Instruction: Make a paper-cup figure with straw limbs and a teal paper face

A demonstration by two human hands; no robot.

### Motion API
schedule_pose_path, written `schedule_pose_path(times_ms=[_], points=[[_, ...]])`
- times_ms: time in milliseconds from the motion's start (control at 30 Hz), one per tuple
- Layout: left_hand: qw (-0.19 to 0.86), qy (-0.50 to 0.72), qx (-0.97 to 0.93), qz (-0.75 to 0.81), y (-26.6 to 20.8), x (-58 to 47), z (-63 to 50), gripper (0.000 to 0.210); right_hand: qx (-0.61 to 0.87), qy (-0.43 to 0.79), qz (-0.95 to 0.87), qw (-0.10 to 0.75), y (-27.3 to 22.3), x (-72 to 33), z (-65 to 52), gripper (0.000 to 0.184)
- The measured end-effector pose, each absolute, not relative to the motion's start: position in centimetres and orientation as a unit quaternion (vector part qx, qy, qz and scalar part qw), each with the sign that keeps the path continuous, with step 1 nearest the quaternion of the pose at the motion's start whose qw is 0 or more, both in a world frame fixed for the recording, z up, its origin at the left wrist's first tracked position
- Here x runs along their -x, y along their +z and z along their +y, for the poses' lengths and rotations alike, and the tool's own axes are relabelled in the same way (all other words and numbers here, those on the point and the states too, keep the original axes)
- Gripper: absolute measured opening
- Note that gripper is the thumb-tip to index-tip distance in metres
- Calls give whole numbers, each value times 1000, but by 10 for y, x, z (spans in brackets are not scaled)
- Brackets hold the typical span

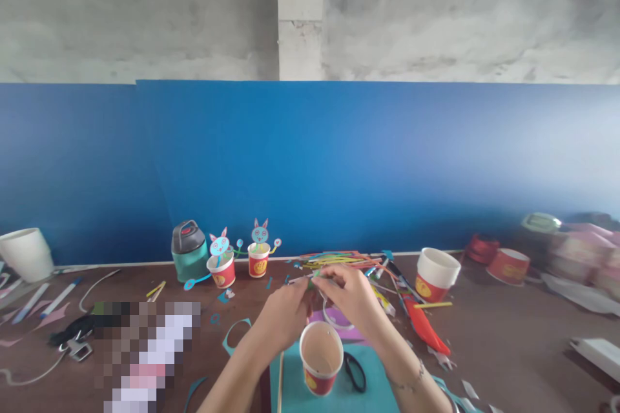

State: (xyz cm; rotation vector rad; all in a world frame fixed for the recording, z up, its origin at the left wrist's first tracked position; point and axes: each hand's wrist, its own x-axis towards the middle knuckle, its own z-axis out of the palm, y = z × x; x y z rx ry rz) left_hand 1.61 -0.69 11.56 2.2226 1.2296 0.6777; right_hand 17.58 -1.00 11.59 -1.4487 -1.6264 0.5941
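Observation:
My left hand (290, 310) and my right hand (347, 292) meet above the table, fingers pinched together. A small green piece (316, 275) shows between the fingertips; its kind is hidden. Just below the hands, a red and white paper cup (321, 361) stands upright on a teal sheet (295, 393), its mouth facing me, with nothing seen inside. To its right lie scissors with a black handle (356, 372). Purple paper (351, 330) and a clear ring-like thing (334, 317), perhaps a tape roll, lie behind the cup, partly covered by my right hand.
Two cups with paper cat faces, one (223, 271) nearer and one (258, 261) farther, stand beside a teal flask (190, 251). Colourful strips (339, 259) lie behind my hands. Stacked cups (436, 276) and a red pointed thing (429, 329) are at right. A blue partition (339, 168) borders the table.

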Motion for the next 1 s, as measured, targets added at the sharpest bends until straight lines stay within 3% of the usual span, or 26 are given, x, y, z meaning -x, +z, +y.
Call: schedule_pose_path(times_ms=[233,433,633,800,1000], points=[[459,231,-775,368,113,-11,-1,24,521,211,-696,447,123,-181,-11,24],[480,199,-774,362,115,-6,-3,17,491,254,-714,429,131,-183,-14,14],[473,187,-779,367,114,-5,-3,19,486,271,-713,426,128,-186,-13,16],[339,308,-795,399,117,-10,-6,21,501,350,-637,470,117,-187,-3,24],[-42,390,-834,388,112,-23,-12,40,453,472,-557,512,114,-188,-1,32]])
